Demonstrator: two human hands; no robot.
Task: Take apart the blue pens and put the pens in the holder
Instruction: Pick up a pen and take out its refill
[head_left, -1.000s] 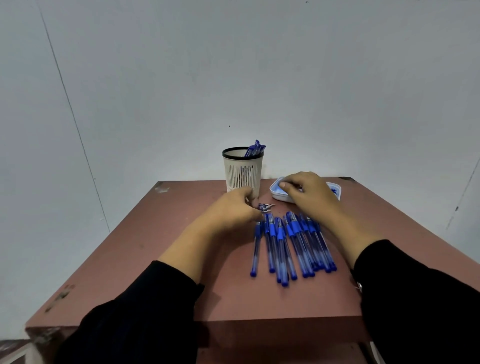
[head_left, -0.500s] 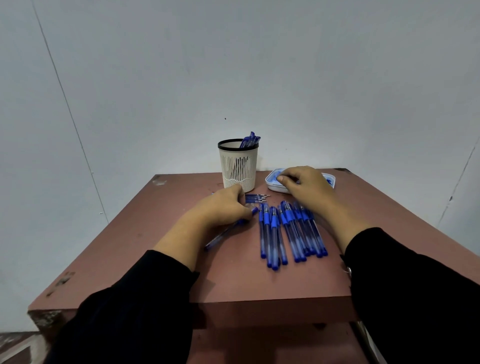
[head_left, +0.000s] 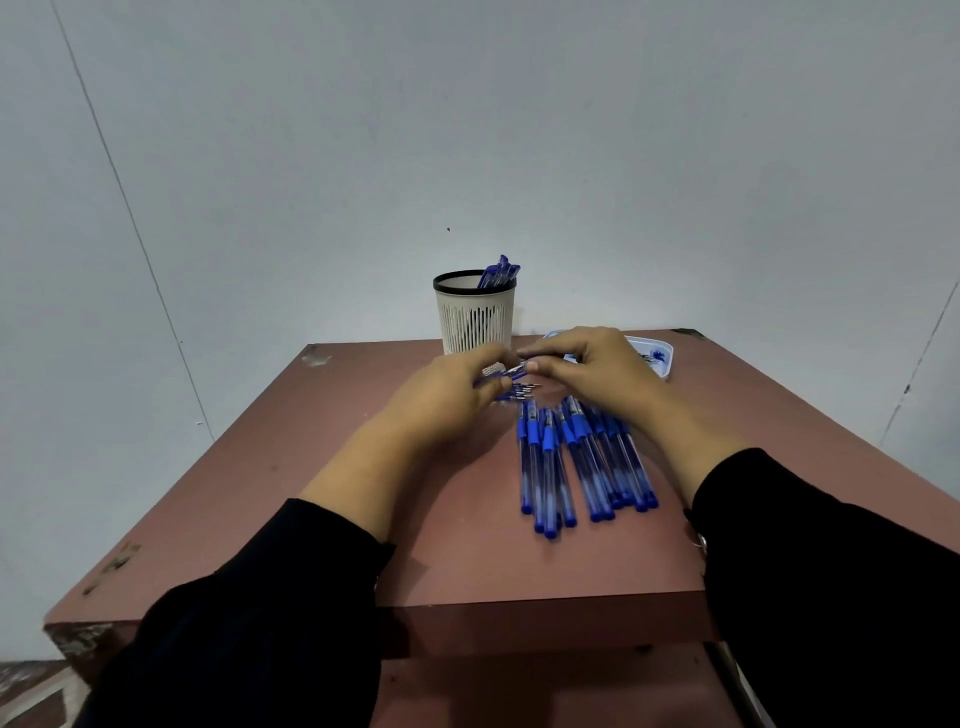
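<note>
Several blue pens (head_left: 576, 462) lie side by side on the reddish-brown table (head_left: 322, 499), tips pointing away from me. A single blue pen (head_left: 511, 372) is held above the table between both hands. My left hand (head_left: 452, 395) grips its barrel, and my right hand (head_left: 597, 371) pinches its tip end. Behind them stands a white slotted holder (head_left: 474, 317) with a black rim and a few blue pens sticking out. A small heap of loose pen parts (head_left: 522, 392) lies under the hands.
A white and blue tray (head_left: 657, 356) sits at the back right, partly hidden by my right hand. The table stands against a plain grey wall. Its front edge runs close to my sleeves.
My left hand has lifted one pen from the left of the row. My right hand has left the tray and come over to meet it at the pen's tip.
</note>
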